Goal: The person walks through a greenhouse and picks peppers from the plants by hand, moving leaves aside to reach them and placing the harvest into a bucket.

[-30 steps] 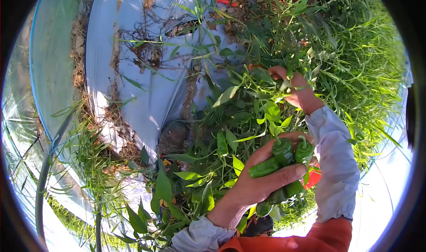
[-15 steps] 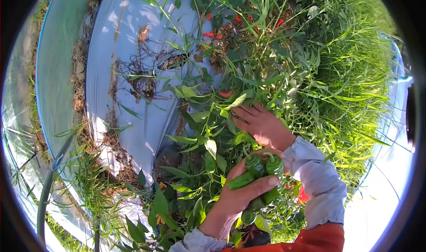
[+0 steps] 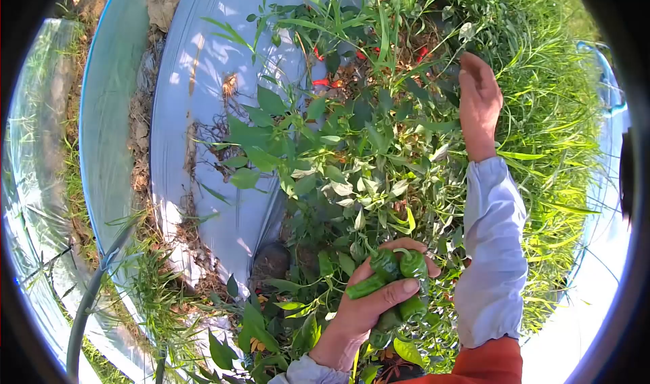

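My left hand (image 3: 369, 306), low in the head view, is closed around several glossy green peppers (image 3: 384, 265). Their curved stems stick up, and the thumb lies across them. To the upper right, my right hand (image 3: 481, 106) is raised at the edge of the pepper plants (image 3: 365, 181). Its fingers are loosely bent with a gap between them, and I see nothing in it. Another green pepper (image 3: 326, 263) hangs among leaves left of my left hand. Small red peppers (image 3: 328, 83) show among the foliage and dry litter farther up.
Pale plastic mulch film (image 3: 223, 86) covers the bed on the left, with dry roots on it. Beyond it are a blue-edged clear sheet (image 3: 112, 113) and a bent hoop pipe (image 3: 81, 309). Tall grass (image 3: 542, 127) grows densely along the right.
My right hand has left the leaves beside my left hand and moved up and right. Leafy stems there have shifted. My left hand still holds the green peppers.
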Demonstrator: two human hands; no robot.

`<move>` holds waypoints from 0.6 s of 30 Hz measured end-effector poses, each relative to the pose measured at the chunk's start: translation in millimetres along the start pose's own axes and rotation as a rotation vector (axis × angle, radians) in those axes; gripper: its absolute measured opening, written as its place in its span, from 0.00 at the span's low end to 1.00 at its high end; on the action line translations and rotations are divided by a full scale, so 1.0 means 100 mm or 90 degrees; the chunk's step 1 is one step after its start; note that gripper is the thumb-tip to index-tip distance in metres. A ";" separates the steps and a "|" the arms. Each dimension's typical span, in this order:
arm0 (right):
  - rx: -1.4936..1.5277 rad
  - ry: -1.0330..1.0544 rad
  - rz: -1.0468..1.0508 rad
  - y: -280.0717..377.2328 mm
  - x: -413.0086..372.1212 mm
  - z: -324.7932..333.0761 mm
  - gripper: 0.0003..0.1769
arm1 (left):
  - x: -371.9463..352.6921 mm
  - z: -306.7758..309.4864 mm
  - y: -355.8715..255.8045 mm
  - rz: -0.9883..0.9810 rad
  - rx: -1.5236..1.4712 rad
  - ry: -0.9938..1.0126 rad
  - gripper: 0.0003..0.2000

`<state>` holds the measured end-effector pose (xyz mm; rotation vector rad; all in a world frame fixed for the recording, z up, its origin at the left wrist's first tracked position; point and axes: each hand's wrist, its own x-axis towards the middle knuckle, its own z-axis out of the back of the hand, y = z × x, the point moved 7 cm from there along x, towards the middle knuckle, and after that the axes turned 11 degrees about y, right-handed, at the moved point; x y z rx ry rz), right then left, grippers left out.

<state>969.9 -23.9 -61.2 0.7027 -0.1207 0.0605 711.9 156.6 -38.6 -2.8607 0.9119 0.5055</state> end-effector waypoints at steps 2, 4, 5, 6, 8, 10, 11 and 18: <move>-0.065 0.050 -0.222 -0.78 0.38 0.08 0.19 | 0.00 0.02 0.02 0.001 0.013 0.004 0.25; -0.116 0.294 -0.215 -1.80 0.47 -0.12 0.23 | 0.03 0.02 0.04 -0.006 0.038 -0.058 0.26; -0.050 0.365 -0.345 -2.05 0.25 -0.22 0.24 | 0.04 0.01 0.06 0.001 0.039 -0.060 0.26; 0.021 0.436 -0.474 -2.23 -0.01 -0.35 0.25 | 0.04 0.01 0.07 0.006 0.040 -0.063 0.26; 0.135 0.542 -0.610 -2.37 -0.60 -0.56 0.24 | 0.05 -0.01 0.08 0.002 0.040 -0.083 0.26; 0.265 0.598 -0.636 -2.21 -1.26 -0.78 0.23 | 0.05 0.01 0.11 0.010 0.030 -0.074 0.26; 0.326 0.588 -0.614 -2.02 -1.53 -0.92 0.23 | 0.06 0.01 0.13 0.016 0.024 -0.070 0.26; -0.041 0.409 -0.264 -0.39 -2.35 -2.19 0.37 | 0.10 0.00 0.38 0.045 0.062 -0.011 0.27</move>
